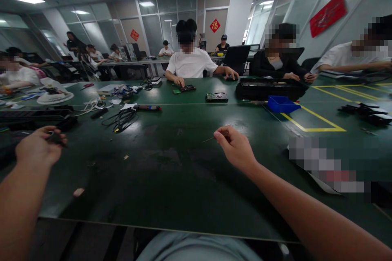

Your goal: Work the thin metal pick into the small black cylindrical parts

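Note:
My left hand (39, 147) is at the left of the green table (171, 195), fingers closed on a small dark object (57, 138) whose kind I cannot make out. Right of centre, my right hand (234, 147) pinches a thin metal rod (208, 140) that points left, just above the tabletop; the rest of it is hidden by my fingers. Beyond my right hand lies a hard drive (217, 97). A bundle of black cable (121, 120) lies between my hands, farther back, beside a dark pen-shaped tool (149, 107).
Across the table a person in a white shirt (191, 63) touches a dark device (187, 88). A long black case (269, 88) and a blue bin (282, 104) stand at back right. Loose parts (122, 89) clutter the back left. Small scraps (79, 192) lie near the front edge.

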Demonstrator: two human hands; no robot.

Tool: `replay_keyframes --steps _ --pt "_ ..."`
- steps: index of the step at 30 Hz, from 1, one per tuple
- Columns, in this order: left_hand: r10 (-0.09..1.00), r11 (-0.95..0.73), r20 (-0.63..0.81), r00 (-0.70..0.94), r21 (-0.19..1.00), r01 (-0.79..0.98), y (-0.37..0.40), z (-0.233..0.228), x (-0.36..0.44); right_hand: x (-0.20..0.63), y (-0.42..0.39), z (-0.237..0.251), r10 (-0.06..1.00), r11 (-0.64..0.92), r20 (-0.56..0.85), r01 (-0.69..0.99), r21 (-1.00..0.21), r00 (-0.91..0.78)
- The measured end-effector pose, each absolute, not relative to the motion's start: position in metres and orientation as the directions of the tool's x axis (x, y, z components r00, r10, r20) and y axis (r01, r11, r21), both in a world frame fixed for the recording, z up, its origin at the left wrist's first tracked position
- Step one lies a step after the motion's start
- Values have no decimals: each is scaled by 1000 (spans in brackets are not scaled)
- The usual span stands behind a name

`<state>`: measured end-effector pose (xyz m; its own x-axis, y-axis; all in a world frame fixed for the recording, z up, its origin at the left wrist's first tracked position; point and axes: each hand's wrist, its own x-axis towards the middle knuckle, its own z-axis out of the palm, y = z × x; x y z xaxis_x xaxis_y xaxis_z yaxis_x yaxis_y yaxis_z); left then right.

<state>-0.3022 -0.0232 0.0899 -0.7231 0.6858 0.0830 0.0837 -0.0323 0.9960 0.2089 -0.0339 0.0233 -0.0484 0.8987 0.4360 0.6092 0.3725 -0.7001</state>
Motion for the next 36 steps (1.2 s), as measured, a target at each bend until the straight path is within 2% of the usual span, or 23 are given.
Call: replay_keyframes --steps 2,6,8,11,16,19,23,28,33,36 --pt "638 -145 44 -769 987 -64 -13 89 -271 209 -33 23 902 368 429 604 -707 -47" --pt "844 -284 179 -505 949 -138 -3 89 -189 209 -32 22 913 352 406 587 -729 -43" --pt "909 -282 245 -337 957 -65 -1 87 -148 209 -31 21 923 335 382 579 -744 -43" --pt "933 -317 332 -136 940 123 0 82 -93 210 -30 20 928 327 371 570 -753 -42" --pt "956 -253 237 173 965 73 -6 68 -15 211 -30 18 920 343 386 611 -714 -66" --pt "938 -228 182 296 965 130 -13 55 16 211 -30 18 918 354 387 612 -708 -83" --pt "915 -296 171 366 901 318 -22 35 32 210 -30 20 911 361 405 638 -680 -84" --pt "889 -394 139 437 720 572 -22 9 34 209 -32 24 896 375 429 715 -591 -115" --pt "899 -409 186 397 682 607 -9 -11 32 210 -32 23 892 364 445 713 -599 -81" --pt "876 -458 217 430 648 608 -2 -16 28 210 -31 22 890 357 454 691 -629 -46"
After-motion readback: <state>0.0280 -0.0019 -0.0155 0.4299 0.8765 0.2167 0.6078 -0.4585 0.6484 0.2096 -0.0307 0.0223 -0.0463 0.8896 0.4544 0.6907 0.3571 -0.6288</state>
